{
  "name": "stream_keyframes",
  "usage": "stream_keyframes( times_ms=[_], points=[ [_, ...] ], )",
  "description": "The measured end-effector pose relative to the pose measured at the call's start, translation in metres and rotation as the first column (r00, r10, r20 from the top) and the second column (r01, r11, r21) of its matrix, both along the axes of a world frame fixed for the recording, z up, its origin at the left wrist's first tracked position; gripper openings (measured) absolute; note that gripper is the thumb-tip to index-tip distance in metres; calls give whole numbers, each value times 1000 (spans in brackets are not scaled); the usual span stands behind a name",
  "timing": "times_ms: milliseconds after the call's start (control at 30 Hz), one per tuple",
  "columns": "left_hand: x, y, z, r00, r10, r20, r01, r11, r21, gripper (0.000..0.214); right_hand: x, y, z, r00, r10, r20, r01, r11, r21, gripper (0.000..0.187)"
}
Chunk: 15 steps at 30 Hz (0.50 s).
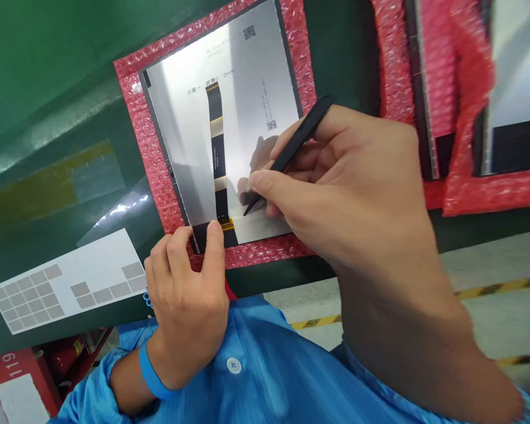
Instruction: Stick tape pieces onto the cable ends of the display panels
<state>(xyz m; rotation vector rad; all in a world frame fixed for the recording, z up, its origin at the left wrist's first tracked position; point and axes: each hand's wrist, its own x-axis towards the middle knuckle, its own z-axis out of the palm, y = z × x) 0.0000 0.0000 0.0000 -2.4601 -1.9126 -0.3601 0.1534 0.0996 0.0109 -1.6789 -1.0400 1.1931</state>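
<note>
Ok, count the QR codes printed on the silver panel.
2. One QR code is near the top edge of the silver panel; the other is at its right edge, beside the right hand holding a black stylus. That hand may hide more.

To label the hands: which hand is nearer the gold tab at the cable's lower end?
Left hand: its thumb is beside the gold tab. The right hand is up-right of it, holding a black tool.
</note>
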Motion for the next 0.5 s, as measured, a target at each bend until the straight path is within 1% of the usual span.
stream_keyframes(
  times_ms=[133,267,367,433,500],
  points=[
    [1,-1,-1,999,-7,-32,7,1000,-2,39,3,0,-1,992,-54,-110,57,998,24,32],
    [6,1,1,996,-49,-72,45,997,-56,52,5,-4,-2,978,-77,-192,87,995,43,30],
    [6,0,2,993,-87,-82,77,990,-114,58,4,-8,-6,981,-100,-168,114,991,73,29],
    [4,-3,1,993,-76,-85,66,992,-109,59,3,-10,-11,980,-137,-143,152,983,99,28],
    [3,-7,-3,995,-40,-92,32,996,-82,58,2,-12,-16,977,-166,-137,182,976,116,26]
  ],
)
